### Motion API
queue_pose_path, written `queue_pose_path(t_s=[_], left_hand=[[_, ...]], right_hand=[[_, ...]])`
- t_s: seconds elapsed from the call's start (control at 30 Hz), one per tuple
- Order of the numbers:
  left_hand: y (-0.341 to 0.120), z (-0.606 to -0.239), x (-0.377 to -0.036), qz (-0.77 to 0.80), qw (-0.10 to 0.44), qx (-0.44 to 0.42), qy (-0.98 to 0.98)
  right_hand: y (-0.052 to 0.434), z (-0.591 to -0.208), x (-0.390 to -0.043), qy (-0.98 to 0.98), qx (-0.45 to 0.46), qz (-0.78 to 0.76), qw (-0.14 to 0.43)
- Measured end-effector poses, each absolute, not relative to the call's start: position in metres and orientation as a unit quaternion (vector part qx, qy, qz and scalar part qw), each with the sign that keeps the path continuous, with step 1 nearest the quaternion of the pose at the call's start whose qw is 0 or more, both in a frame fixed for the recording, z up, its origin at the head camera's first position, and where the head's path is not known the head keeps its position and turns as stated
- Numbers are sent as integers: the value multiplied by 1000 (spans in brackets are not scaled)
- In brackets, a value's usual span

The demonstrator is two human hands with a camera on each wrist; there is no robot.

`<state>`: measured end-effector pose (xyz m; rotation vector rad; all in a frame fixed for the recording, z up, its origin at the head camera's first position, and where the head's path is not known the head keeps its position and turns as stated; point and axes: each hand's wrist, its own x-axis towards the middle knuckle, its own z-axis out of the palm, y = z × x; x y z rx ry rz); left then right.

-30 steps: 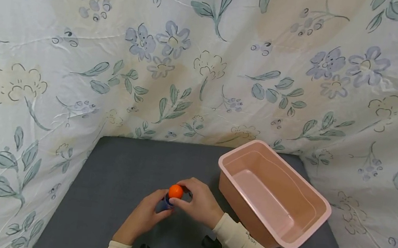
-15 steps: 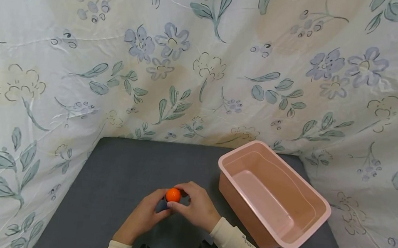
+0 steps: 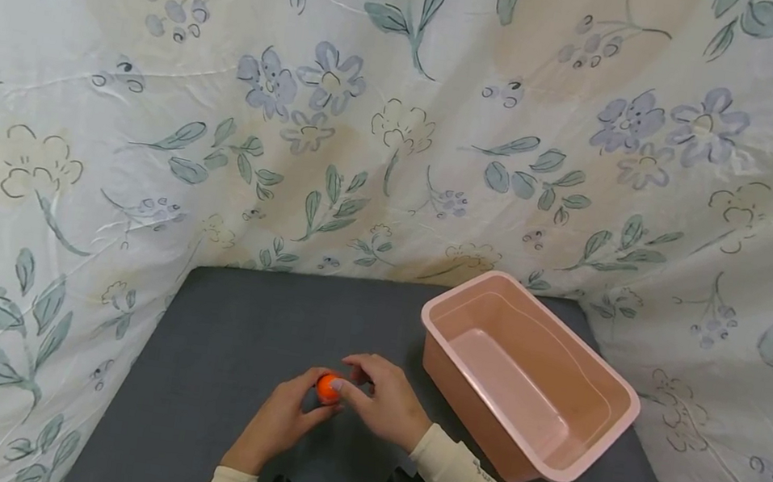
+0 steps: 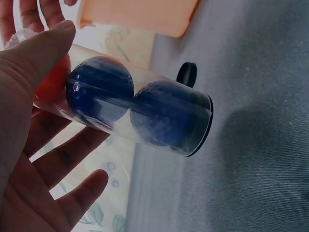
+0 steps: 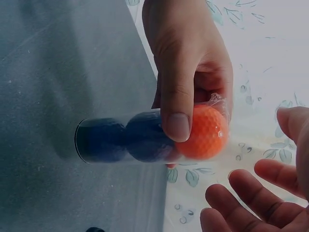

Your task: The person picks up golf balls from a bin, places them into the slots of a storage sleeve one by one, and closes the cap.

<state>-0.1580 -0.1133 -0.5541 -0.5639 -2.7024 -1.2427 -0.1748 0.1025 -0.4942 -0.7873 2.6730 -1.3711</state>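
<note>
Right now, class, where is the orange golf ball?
In the head view, the orange golf ball tops a clear tube in the left hand, left of the pink tub.

Head view: tube [image 3: 326, 390] mostly hidden between left hand [image 3: 282, 421] and right hand [image 3: 385, 404]; only the orange ball's [image 3: 326, 387] top shows, blue balls unseen. Both forearms cut by the bottom edge. Tabletop's [image 3: 237, 319] near edge out of frame.

Left wrist view: bin [image 4: 137, 14] cut by the top edge, only a strip visible; orange ball [image 4: 52, 86] largely behind the thumb.

Right wrist view: right hand [image 5: 270, 193] cut by the right and bottom edges; whether its fingers touch the tube [image 5: 145, 137] cannot be told.
</note>
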Motion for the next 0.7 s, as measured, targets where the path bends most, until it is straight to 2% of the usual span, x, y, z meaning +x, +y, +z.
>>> queue_pose_path(t_s=[0.33, 0.7], left_hand=[[-113, -568, -159, -379, 32, -117, -917], [-114, -575, -159, -390, 17, -110, -914]], right_hand=[[107, -515, -178, 869, -227, -439, -11], [113, -534, -184, 881, -203, -427, -23]])
